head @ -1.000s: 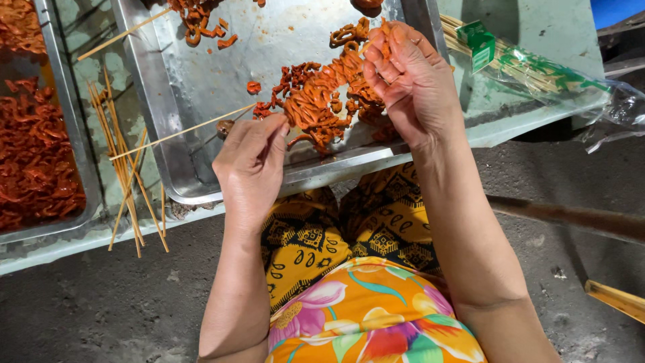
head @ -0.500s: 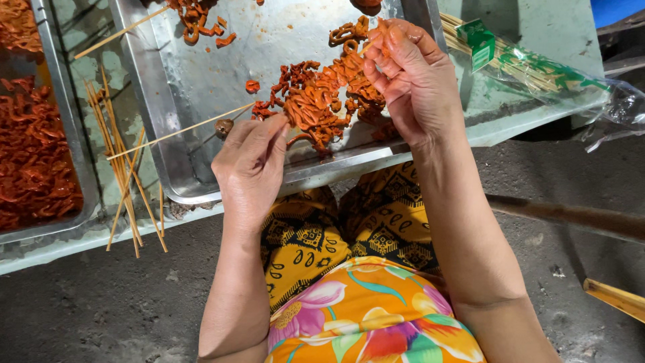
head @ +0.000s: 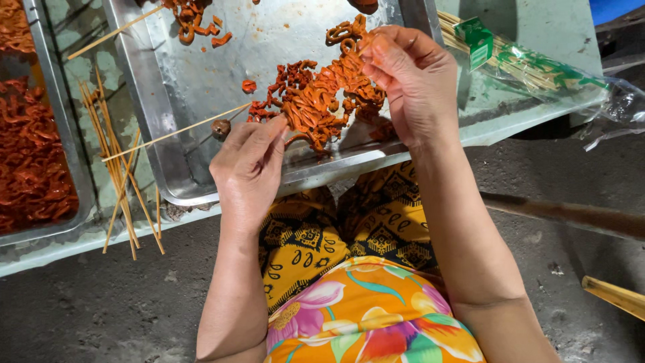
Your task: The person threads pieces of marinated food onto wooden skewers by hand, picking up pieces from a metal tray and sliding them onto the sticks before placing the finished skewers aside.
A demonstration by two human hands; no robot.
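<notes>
My left hand (head: 250, 165) grips one end of a thin bamboo skewer (head: 176, 132) that points left across a steel tray (head: 158, 101). A small brown piece (head: 220, 128) sits on the skewer near my fingers. My right hand (head: 415, 81) pinches an orange-red marinated meat strip (head: 349, 46) at the top of a pile of such strips (head: 316, 101) in the tray. Both hands hover over the tray's near edge.
A second tray (head: 60, 144) on the left holds more red strips. Loose skewers (head: 121, 175) lie between the trays. A plastic bag of skewers (head: 531, 64) lies at right. More strips (head: 191, 17) sit at the tray's far side. Concrete floor lies below.
My right hand has shifted slightly and keeps working a strip at the pile's top. The left hand and skewer have barely moved.
</notes>
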